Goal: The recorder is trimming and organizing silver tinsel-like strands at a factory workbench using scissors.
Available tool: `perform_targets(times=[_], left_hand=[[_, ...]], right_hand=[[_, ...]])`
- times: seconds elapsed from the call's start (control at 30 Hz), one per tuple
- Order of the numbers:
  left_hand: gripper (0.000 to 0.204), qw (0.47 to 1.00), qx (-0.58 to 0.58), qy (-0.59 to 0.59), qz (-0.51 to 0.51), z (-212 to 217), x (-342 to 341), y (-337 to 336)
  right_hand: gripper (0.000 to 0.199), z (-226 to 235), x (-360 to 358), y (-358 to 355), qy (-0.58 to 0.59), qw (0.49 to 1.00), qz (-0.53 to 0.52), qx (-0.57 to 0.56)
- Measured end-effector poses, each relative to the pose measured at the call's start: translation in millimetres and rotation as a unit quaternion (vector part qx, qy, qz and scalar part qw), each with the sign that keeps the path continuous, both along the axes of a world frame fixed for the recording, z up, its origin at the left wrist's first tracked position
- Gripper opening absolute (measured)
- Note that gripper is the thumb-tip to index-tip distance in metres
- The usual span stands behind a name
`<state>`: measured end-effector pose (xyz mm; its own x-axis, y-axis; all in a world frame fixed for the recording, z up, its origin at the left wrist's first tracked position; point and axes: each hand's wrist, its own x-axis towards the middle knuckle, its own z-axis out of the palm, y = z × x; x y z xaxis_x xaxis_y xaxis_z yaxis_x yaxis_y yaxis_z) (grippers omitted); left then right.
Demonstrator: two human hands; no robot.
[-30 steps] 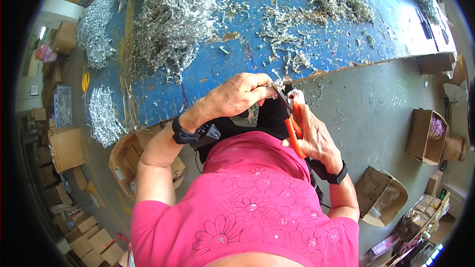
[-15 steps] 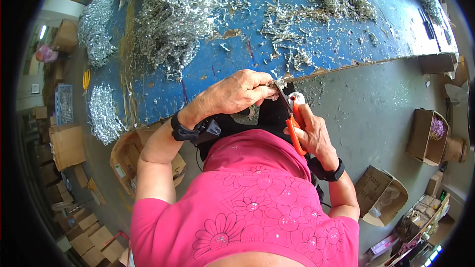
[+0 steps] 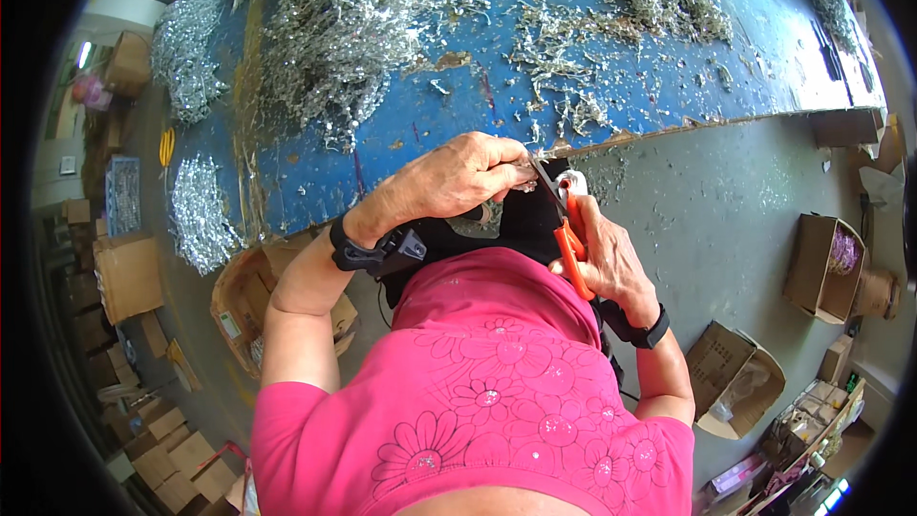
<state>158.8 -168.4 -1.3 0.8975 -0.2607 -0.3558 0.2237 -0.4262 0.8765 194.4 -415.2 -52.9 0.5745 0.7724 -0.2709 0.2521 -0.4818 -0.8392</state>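
Note:
My right hand (image 3: 608,256) grips a pair of scissors (image 3: 570,253) with orange handles, its blades pointing up toward my left fingertips. White wrapping shows around a finger of that hand. My left hand (image 3: 478,172) is closed in a pinch at the table's front edge, beside the blades. A small pale scrap shows at its fingertips, too small to name. On the blue table (image 3: 444,119) ahead lies a big heap of silver tinsel (image 3: 334,29). Cut silver bits (image 3: 559,48) are strewn to its right.
More tinsel bunches (image 3: 201,215) hang over the table's left edge, near yellow-handled scissors (image 3: 167,146). A pile of duller scraps (image 3: 664,2) lies at the back right. Open cardboard boxes (image 3: 731,377) stand on the floor at both sides. One box (image 3: 823,268) holds purple tinsel.
Both hands stay at nearly the same place. The scissors and right hand have shifted very slightly; the blades remain beside my left fingertips.

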Motion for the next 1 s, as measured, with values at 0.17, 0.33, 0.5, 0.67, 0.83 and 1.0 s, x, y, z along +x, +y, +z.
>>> perform_targets(times=[0.17, 0.33, 0.5, 0.67, 0.83, 1.0], left_hand=[[0.02, 1.0, 0.012, 0.007, 0.012, -3.2, 0.4, 0.7], [0.019, 0.998, 0.045, -0.031, -0.002, -4.9, -2.6, -4.6], [0.024, 0.999, 0.013, -0.028, 0.02, -4.1, -2.9, -11.6], [0.024, 0.999, 0.033, -0.008, 0.035, -4.1, -2.9, -9.0], [0.022, 0.997, 0.006, -0.061, 0.054, -25.3, -9.2, -4.4], [0.025, 0.993, -0.066, -0.033, 0.096, -21.5, -10.7, -0.2]], right_hand=[[0.081, -1.5, -0.3, -0.8, -0.044, 0.999, 0.011, -0.003], [0.08, 0.7, -0.7, 0.2, -0.047, 0.999, 0.006, -0.013], [0.078, 3.6, -0.5, 4.1, -0.032, 0.999, -0.02, -0.012], [0.06, -8.3, -0.5, 0.9, -0.065, 0.996, -0.065, -0.015], [0.041, -13.3, -1.4, -0.5, 0.028, 0.985, -0.149, 0.081], [0.045, -6.6, 2.5, 1.6, 0.066, 0.983, -0.133, 0.11]])
